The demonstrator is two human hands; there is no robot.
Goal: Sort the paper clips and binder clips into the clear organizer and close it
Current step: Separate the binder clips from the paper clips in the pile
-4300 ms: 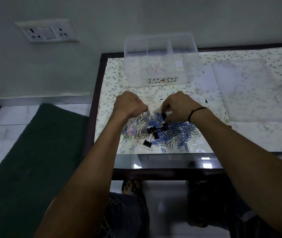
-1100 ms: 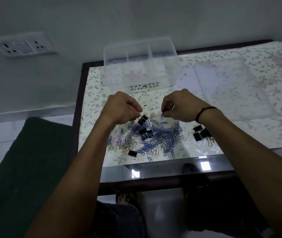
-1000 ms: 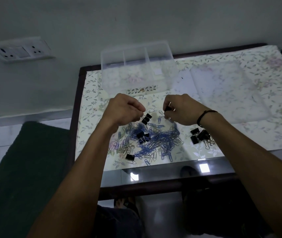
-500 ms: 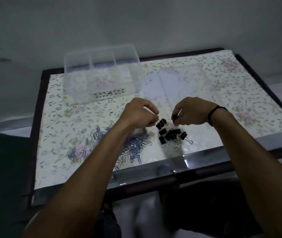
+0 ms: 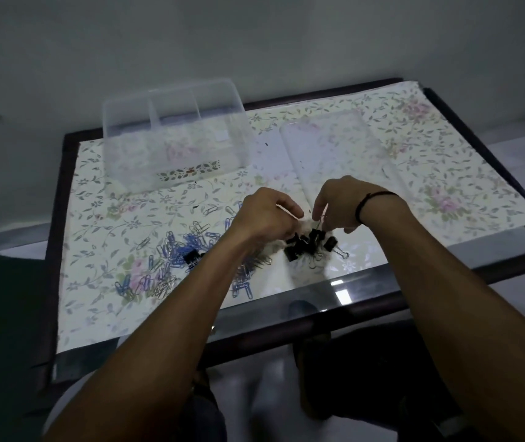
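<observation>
Near the table's (image 5: pixel 446 161) front edge, binder clips (image 5: pixel 307 247) are pinched by the curled left hand (image 5: pixel 266 218) and right hand (image 5: pixel 339 204); clips could be knocked off by a careless sweep

Clear organizer (image 5: pixel 175 135): open, upright, far-left corner. Lid (image 5: pixel 334 148): flat beside it. Blue paper clips (image 5: pixel 171 260): scattered, near edge. Black binder clips (image 5: pixel 309 245): heaped alongside.

On the tabletop (image 5: pixel 446 173), the organizer (image 5: pixel 175 135) sits near the back-left corner, its lid (image 5: pixel 334 145) beside it rightward; paper clips (image 5: pixel 171 260) lie front-left, binder clips (image 5: pixel 309 245) near the front edge's middle.
</observation>
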